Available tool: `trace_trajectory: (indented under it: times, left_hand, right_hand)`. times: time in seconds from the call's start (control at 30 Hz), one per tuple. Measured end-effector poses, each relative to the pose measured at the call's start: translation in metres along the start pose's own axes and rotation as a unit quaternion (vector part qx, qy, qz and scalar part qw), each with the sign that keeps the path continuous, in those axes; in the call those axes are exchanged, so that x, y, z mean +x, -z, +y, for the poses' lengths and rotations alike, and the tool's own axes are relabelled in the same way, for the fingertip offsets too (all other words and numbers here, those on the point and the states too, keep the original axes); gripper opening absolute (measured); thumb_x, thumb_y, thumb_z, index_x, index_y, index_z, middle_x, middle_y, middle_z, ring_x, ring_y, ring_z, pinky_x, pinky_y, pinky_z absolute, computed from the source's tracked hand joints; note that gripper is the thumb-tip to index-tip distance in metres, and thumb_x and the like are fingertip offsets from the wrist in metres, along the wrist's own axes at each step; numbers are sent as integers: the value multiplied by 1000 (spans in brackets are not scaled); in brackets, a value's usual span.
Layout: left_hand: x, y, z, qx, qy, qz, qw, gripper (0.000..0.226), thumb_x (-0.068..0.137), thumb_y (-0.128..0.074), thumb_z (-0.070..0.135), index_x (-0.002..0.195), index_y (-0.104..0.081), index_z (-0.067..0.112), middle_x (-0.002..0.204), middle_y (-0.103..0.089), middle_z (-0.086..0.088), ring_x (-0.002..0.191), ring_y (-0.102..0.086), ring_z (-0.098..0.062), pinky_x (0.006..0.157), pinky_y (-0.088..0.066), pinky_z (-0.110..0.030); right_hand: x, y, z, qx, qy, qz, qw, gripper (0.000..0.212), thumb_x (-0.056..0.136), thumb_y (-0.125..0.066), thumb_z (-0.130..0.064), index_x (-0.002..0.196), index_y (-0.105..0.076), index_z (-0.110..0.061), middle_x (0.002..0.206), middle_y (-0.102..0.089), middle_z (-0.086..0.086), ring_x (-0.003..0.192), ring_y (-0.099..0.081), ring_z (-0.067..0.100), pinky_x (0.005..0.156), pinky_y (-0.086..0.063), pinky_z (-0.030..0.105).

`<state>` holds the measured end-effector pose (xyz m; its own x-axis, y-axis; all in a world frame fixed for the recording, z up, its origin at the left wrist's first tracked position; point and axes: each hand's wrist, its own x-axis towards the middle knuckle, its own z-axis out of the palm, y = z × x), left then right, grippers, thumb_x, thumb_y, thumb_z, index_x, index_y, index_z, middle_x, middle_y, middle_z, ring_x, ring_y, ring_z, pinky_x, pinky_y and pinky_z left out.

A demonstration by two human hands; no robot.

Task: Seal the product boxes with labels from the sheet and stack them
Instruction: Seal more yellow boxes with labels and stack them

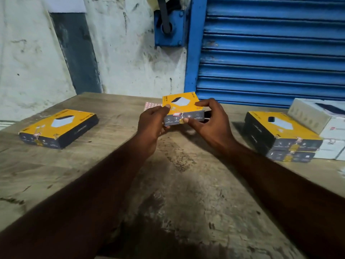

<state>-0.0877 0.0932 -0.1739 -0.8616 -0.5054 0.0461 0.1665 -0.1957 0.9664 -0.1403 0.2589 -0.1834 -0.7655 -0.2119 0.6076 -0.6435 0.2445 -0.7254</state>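
Head view: your left hand (152, 122) and right hand (211, 121) grip 1 yellow box (182, 107), label seemingly on. Label sheet (151, 106) just behind the grip. 1 lone box (57, 128) leftward, 2-box stack (280, 136) rightward; stacking likely remains.

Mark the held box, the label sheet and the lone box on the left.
Held box (184, 100): head view, yellow top face.
Label sheet (152, 105): head view, corner showing behind the box.
Left box (59, 122): head view, yellow top face.
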Motion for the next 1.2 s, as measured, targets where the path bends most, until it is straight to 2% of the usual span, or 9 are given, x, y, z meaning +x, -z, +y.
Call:
trace_trajectory:
  times: [0.1, 0.23, 0.37, 0.47, 0.57, 0.77, 0.97, 1.13, 1.2]
  left_hand:
    - [4, 4, 6, -32, 41, -22, 998, 9, 94, -70, 23, 96, -70, 15, 88, -73, -5, 72, -67, -14, 58, -50, -24]
    - [3, 9, 12, -65, 83, -28, 994, 8, 94, -69, 20, 90, -67, 14, 73, -69, -1, 57, -63, -8, 48, -47, -18]
    - [-1, 8, 19, -61, 91, -32, 993, 9, 95, -68, 23, 90, -64, 17, 62, -69, 4, 53, -63, -5, 55, -50, -19]
    - [-7, 8, 18, -58, 96, -51, 992, 7, 96, -67, 23, 93, -64, 17, 77, -69, 0, 66, -64, -8, 61, -53, -20]
    - [-10, 8, 14, -46, 83, -61, 994, 6, 97, -65, 20, 94, -66, 14, 82, -68, -1, 70, -64, -9, 60, -53, -21]
    - [-8, 8, 13, -14, 30, -71, 997, 7, 96, -66, 18, 93, -68, 13, 74, -72, 4, 68, -68, -7, 68, -57, -23]
    - [-7, 7, 10, 22, 0, -70, 997, 15, 95, -67, 19, 107, -67, 10, 80, -72, 1, 71, -68, -9, 65, -55, -24]
    - [-7, 7, 11, 37, -12, -66, 997, 6, 96, -65, 19, 93, -68, 15, 71, -71, 5, 67, -67, -7, 65, -55, -24]
    - [-7, 7, 11, 40, -14, -60, 997, 7, 96, -66, 20, 97, -68, 13, 73, -71, 3, 68, -67, -8, 65, -56, -25]
  right_hand:
    - [1, -4, 3, -1, 8, 5, 1000, 50, 77, -88, -34, 114, -56, -22, 125, -57, 3, 98, -66, 14, 79, -61, 39]
    - [-1, -8, 3, -7, 16, -1, 1000, 49, 77, -87, -37, 112, -54, -27, 123, -54, 0, 98, -64, 15, 80, -60, 40]
    - [-2, -9, 1, -7, 27, 5, 1000, 47, 77, -86, -35, 112, -55, -27, 122, -55, 1, 98, -65, 17, 80, -59, 44]
    - [-3, -6, 0, -9, 37, 3, 999, 48, 78, -87, -32, 115, -56, -23, 123, -54, 0, 99, -65, 15, 80, -60, 40]
    - [-3, -7, 0, -25, 58, -10, 998, 50, 80, -85, -28, 119, -56, -19, 124, -53, 1, 104, -62, 15, 83, -58, 35]
    - [-1, -4, 0, -146, 155, -8, 977, 45, 79, -77, -30, 116, -59, -12, 123, -54, 6, 116, -50, 22, 94, -41, 30]
    - [-4, -10, -5, -153, 208, -37, 965, 35, 79, -73, -28, 111, -63, -16, 117, -61, 2, 110, -56, 22, 93, -46, 43]
    - [-5, -11, -3, -159, 207, -53, 964, 32, 81, -71, -31, 109, -64, -18, 111, -65, -2, 103, -58, 22, 87, -48, 48]
    - [-6, -11, -5, -159, 211, -52, 963, 32, 81, -72, -30, 109, -64, -18, 111, -65, -2, 104, -58, 21, 86, -48, 47]
